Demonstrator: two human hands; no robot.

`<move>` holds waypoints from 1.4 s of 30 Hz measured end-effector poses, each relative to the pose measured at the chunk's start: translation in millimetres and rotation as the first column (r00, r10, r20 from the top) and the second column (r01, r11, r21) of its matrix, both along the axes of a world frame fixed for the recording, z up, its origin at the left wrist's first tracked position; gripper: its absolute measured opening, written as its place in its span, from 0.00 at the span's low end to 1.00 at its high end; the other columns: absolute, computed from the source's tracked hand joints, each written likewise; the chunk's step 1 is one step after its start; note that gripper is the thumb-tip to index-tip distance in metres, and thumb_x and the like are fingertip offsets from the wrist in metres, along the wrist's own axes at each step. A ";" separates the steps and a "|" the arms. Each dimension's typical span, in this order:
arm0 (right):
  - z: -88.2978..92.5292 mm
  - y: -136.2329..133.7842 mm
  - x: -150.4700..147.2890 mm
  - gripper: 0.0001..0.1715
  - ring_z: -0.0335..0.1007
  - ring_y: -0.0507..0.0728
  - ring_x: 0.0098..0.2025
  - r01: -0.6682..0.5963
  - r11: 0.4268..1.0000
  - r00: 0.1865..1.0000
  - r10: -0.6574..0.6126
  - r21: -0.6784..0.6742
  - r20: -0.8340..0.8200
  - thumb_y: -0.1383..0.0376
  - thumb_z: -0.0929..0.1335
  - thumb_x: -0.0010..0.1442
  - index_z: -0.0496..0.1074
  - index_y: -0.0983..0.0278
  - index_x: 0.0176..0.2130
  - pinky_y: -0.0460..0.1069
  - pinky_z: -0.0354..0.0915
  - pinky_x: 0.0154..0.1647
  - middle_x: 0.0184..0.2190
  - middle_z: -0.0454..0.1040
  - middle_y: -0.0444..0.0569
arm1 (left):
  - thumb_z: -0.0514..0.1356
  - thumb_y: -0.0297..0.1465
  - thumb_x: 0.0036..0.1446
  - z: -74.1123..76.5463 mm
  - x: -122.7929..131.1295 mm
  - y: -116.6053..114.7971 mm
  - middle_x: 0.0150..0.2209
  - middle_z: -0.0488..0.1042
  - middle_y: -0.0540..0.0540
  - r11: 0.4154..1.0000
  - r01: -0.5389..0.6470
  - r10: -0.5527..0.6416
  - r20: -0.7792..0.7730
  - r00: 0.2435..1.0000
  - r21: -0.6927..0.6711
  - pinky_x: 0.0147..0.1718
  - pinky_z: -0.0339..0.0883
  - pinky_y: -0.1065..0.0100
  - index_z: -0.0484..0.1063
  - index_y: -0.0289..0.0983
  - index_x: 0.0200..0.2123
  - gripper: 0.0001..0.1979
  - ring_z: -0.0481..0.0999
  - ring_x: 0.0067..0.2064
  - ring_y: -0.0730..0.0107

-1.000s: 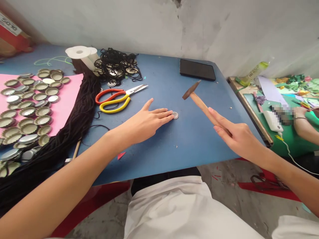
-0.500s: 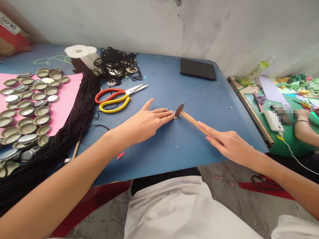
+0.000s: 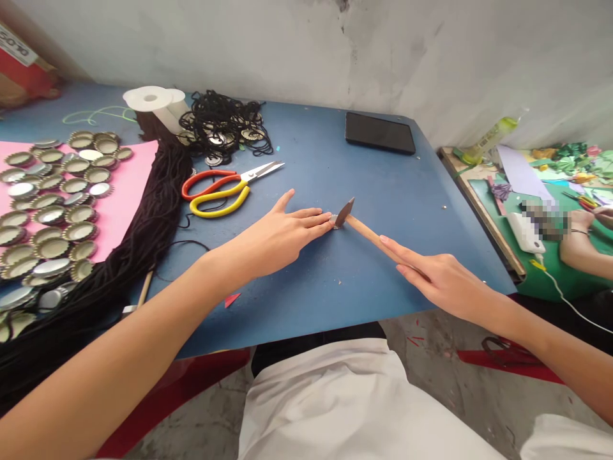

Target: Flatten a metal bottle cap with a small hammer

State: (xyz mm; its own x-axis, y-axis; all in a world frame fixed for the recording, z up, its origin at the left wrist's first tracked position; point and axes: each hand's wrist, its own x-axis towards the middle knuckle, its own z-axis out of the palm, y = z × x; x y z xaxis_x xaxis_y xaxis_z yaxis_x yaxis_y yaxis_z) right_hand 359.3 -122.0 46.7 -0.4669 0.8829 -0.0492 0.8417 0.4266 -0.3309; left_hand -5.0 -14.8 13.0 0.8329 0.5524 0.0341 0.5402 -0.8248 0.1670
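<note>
My right hand (image 3: 431, 278) is wrapped round the wooden handle of a small hammer (image 3: 368, 235), its metal head resting at a bottle cap (image 3: 336, 221) on the blue table (image 3: 306, 300). My left hand (image 3: 282, 237) lies palm down with its fingers stretched out, the fingertips touching the cap's left side. The hammer head hides part of this cap. Behind my left hand lie scissors (image 3: 219, 199) with one red and one yellow handle. A small red scrap (image 3: 232, 299) sits below my left wrist.
Many bottle caps (image 3: 52, 248) cover pink paper (image 3: 127, 185) at left, beside black cords (image 3: 160, 191). White rolls (image 3: 154, 100) and tangled black cord (image 3: 225, 118) stand behind. A black phone (image 3: 380, 133) lies at the back; another person's arm (image 3: 587, 249) is over the green table at right.
The other person's arm at the right has shifted slightly left, and more of that person's other hand shows. My hands and the hammer have barely moved.
</note>
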 end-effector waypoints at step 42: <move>9.6 12.0 -0.9 0.38 0.75 0.58 0.23 0.028 0.999 0.999 -0.027 -0.025 0.033 0.59 0.62 0.84 0.60 0.52 0.86 0.48 0.73 0.32 0.28 0.82 0.41 | 0.48 0.13 0.69 7.3 1.6 -3.4 0.80 0.70 0.39 1.000 -0.016 0.016 -0.067 0.998 0.011 0.84 0.41 0.26 0.66 0.40 0.83 0.43 0.68 0.82 0.51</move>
State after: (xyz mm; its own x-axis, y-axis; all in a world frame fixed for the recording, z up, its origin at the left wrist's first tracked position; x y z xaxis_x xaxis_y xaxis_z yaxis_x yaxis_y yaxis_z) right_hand 358.4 -110.0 56.3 -0.4406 0.8935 -0.0863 0.8633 0.3954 -0.3136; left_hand -3.4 -18.2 20.2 0.8245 0.5657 -0.0155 0.5632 -0.8174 0.1209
